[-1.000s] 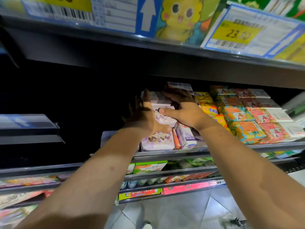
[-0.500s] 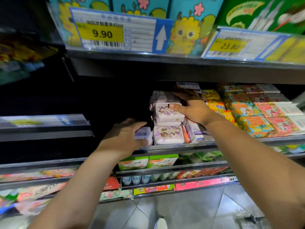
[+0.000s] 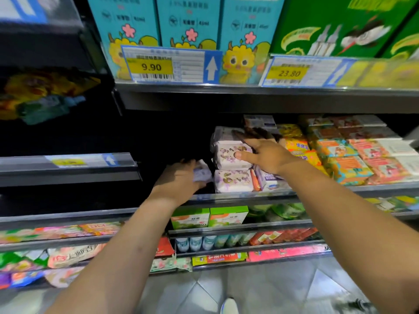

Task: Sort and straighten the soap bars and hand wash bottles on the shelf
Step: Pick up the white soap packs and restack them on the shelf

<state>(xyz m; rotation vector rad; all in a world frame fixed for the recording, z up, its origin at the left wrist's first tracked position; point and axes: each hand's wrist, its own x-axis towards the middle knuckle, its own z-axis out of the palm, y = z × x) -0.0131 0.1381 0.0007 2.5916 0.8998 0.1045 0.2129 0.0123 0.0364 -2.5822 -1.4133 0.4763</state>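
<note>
The small soap bar in a pale lilac printed wrapper (image 3: 202,172) sits in the left hand (image 3: 179,181), whose fingers are curled round it at the left end of the dark metal shelf (image 3: 238,197), just beside the stack of white soap bars wrapped in purple-flower film (image 3: 231,164). A second ago that hand was pressed flat against the stack's left face; half a second ago it had dropped low and closed on the bar, and now it holds the bar slightly deeper over the shelf, next to the bottom pack. I judge this to mean that the stray bar is being tucked into the gap left of the stack, so one more piece is close to being sorted.

The right hand (image 3: 267,155) has stayed on the stack throughout: thumb on the front face of the middle pack, fingers spread over the top pack, bracing rather than pinching.

The held bar is motion-blurred; its long axis seems to run front to back into the shelf, tilted, with the near end low, though I cannot tell for sure. The stacked packs lie flat, long axes running left to right along the shelf edge, printed faces to the aisle.

Right of the stack stands a white and blue soap box (image 3: 271,181), then orange and yellow wrapped bars (image 3: 340,164).
</note>
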